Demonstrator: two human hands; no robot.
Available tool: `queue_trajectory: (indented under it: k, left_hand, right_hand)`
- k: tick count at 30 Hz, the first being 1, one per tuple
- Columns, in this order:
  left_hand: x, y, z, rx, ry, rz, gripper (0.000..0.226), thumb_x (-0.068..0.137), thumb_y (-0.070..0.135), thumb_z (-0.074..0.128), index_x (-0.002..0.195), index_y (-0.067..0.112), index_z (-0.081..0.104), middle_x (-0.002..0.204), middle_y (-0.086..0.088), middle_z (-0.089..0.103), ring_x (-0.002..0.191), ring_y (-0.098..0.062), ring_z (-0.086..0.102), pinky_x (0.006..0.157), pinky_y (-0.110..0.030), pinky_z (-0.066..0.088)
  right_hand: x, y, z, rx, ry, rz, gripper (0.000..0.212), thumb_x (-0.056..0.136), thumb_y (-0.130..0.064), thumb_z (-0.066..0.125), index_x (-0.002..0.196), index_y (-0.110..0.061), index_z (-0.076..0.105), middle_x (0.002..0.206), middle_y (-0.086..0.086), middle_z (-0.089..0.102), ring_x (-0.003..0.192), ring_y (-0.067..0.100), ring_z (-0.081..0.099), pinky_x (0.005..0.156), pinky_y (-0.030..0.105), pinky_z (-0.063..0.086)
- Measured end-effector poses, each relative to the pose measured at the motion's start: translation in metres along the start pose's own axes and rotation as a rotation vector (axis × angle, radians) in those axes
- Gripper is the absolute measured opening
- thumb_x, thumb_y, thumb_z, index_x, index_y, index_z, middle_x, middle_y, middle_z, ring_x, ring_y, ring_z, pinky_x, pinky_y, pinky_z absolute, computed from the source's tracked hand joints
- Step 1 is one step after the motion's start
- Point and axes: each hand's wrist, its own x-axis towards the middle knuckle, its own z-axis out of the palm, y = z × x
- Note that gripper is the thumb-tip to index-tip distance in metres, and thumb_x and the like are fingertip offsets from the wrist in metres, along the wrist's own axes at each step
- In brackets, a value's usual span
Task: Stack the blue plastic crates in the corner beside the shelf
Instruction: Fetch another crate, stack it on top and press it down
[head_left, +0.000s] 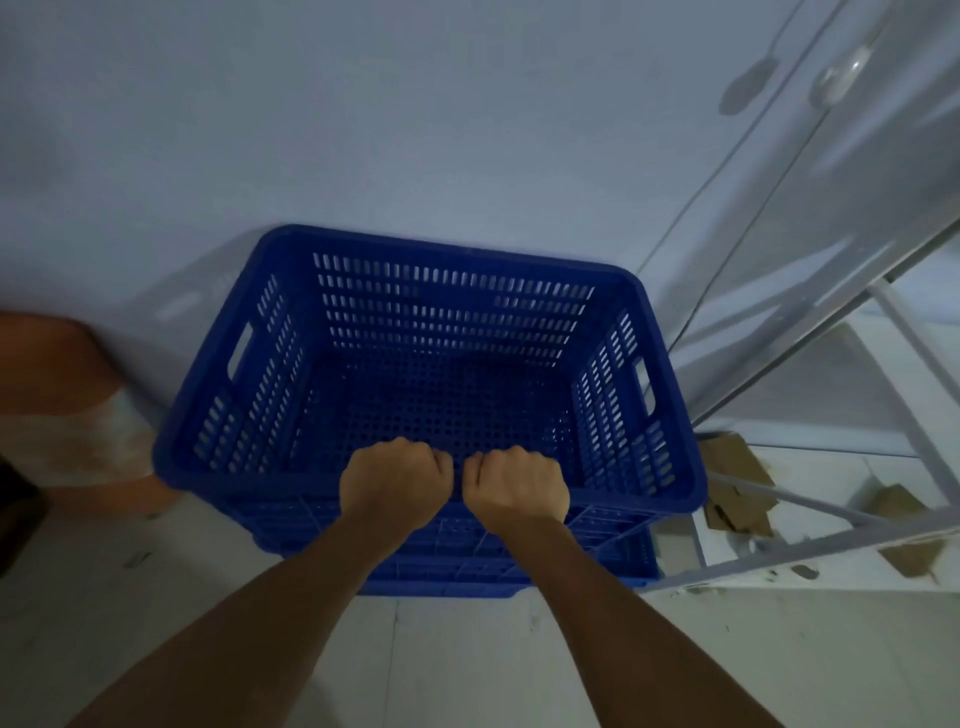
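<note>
Both fists, left hand (397, 478) and right hand (514, 486), clamp the top crate's (452, 322) near rim, its long side running crosswise over the lower crate (514, 577).

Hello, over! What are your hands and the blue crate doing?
Left hand, right hand: both gripping top crate near rim. It sits on another crate. Shelf frame close right.

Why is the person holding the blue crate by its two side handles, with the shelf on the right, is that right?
Not quite. The head view shows the left hand and right hand gripping the near rim of the top blue crate, side by side; its side handles are untouched. The shelf is on the right.
</note>
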Motion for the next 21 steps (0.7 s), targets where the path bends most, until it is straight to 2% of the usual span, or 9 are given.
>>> queue_trajectory:
  k: [3,5,6,9,11,13,17,19,21]
  left_hand:
    - [-0.008,0.007,-0.012,0.038,-0.066,-0.014,0.056,0.088,0.022,-0.005,0.075,0.015,0.049,0.056,-0.001,0.035,0.046,-0.02,0.029,0.046,-0.025,0.026]
    - [-0.012,0.011,-0.019,0.075,-0.154,-0.067,0.035,0.103,0.02,0.022,0.081,0.015,0.05,0.063,-0.002,0.043,0.051,-0.021,0.036,0.045,-0.029,0.028]
    - [-0.012,0.012,-0.023,0.039,-0.202,-0.111,0.031,0.105,0.018,0.029,0.083,0.015,0.05,0.067,-0.002,0.046,0.053,-0.022,0.038,0.047,-0.031,0.031]
    - [-0.005,0.013,-0.036,-0.049,-0.338,-0.215,0.037,0.106,0.029,0.033,0.087,0.013,0.06,0.071,-0.003,0.049,0.057,-0.022,0.043,0.061,-0.038,0.043]
    - [0.0,0.016,-0.036,-0.129,-0.388,-0.299,0.046,0.103,0.043,0.034,0.075,0.016,0.058,0.071,-0.004,0.054,0.062,-0.024,0.049,0.07,-0.039,0.047]
    - [0.001,0.02,-0.033,-0.15,-0.352,-0.346,0.047,0.102,0.045,0.033,0.068,0.018,0.051,0.067,-0.003,0.051,0.06,-0.024,0.046,0.065,-0.036,0.044]
    - [-0.004,0.017,-0.02,0.008,-0.265,-0.225,0.036,0.105,0.037,0.024,0.09,0.025,0.055,0.068,0.0,0.047,0.053,-0.019,0.04,0.047,-0.031,0.028]
    - [-0.004,0.014,-0.016,0.057,-0.251,-0.174,0.039,0.106,0.034,0.026,0.102,0.023,0.064,0.065,0.001,0.042,0.051,-0.019,0.036,0.045,-0.031,0.024]
    - [-0.002,0.015,-0.018,0.078,-0.237,-0.135,0.041,0.106,0.032,0.028,0.11,0.02,0.067,0.064,0.002,0.04,0.05,-0.018,0.035,0.044,-0.031,0.024]
  right_hand:
    - [-0.015,-0.005,-0.007,-0.005,-0.081,0.01,0.053,0.1,-0.037,0.029,0.059,-0.016,0.055,0.055,0.001,0.05,0.046,0.021,0.041,0.045,0.03,0.028]
    - [-0.02,-0.008,-0.013,-0.031,-0.131,0.007,0.052,0.101,-0.036,0.026,0.068,-0.015,0.059,0.06,0.002,0.052,0.049,0.021,0.043,0.046,0.031,0.03]
    - [-0.022,-0.01,-0.016,-0.035,-0.16,0.01,0.05,0.102,-0.035,0.025,0.071,-0.015,0.059,0.062,0.003,0.052,0.051,0.021,0.044,0.047,0.032,0.032]
    - [-0.026,-0.018,-0.03,-0.023,-0.226,0.049,0.043,0.103,-0.025,0.029,0.069,-0.014,0.054,0.066,0.004,0.052,0.055,0.022,0.045,0.06,0.037,0.042]
    - [-0.026,-0.022,-0.031,-0.018,-0.271,0.047,0.04,0.101,-0.02,0.033,0.066,-0.014,0.051,0.068,0.004,0.052,0.058,0.022,0.045,0.064,0.039,0.043]
    - [-0.028,-0.024,-0.03,-0.024,-0.294,0.067,0.04,0.101,-0.02,0.033,0.066,-0.014,0.052,0.069,0.004,0.054,0.06,0.022,0.047,0.066,0.039,0.044]
    - [-0.026,-0.02,-0.023,-0.05,-0.259,0.03,0.04,0.102,-0.022,0.027,0.075,-0.015,0.055,0.067,0.004,0.053,0.057,0.023,0.048,0.062,0.039,0.041]
    - [-0.025,-0.019,-0.022,-0.069,-0.252,0.004,0.038,0.103,-0.023,0.025,0.084,-0.015,0.058,0.067,0.004,0.052,0.056,0.023,0.047,0.059,0.039,0.04]
    - [-0.022,-0.018,-0.023,-0.03,-0.233,0.008,0.041,0.104,-0.025,0.024,0.078,-0.015,0.055,0.066,0.004,0.053,0.056,0.023,0.048,0.057,0.039,0.041]
